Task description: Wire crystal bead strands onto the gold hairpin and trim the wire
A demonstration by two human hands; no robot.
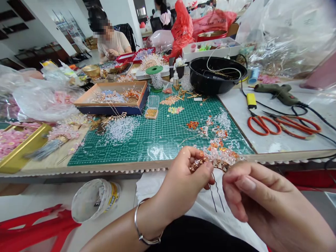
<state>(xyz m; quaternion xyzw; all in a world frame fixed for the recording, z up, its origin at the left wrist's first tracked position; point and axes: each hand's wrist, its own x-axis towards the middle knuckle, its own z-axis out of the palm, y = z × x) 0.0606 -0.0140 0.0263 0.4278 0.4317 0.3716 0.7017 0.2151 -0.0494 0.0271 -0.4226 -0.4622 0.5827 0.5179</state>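
Desk [236,105] in a wide white room, viewed from above the worker's hands. A green cutting mat [157,148] covers its middle, with a pale board exposed at right. A seated co-worker [112,43] works at upper left, and red and clear plastic bags [183,29] are heaped along the far side.

On the mat lie loose clear beads [121,128] and small orange beaded sprays [207,127]. Behind them stand a wooden tray [110,85] of beaded wirework and a black plastic bowl [217,75]. At right lie a glue gun [278,93] and orange-handled scissors [264,125], with black cords running nearby. A gold-rimmed tray [23,154] of pink flowers sits at left. Below the desk edge are a white plastic tub [94,200] and a red stool [34,224].

The beaded hairpin [217,157], with clear and orange beads on gold wire and two thin dark prongs, is held over the white cloth [202,206] at lower centre. The left hand [183,178], wearing a silver bangle [143,224], has its fingers [207,168] curled and pinching the pin's wired base. The right hand [257,196] is just beside it, its fingers [236,203] loosely bent; contact with the pin cannot be told.
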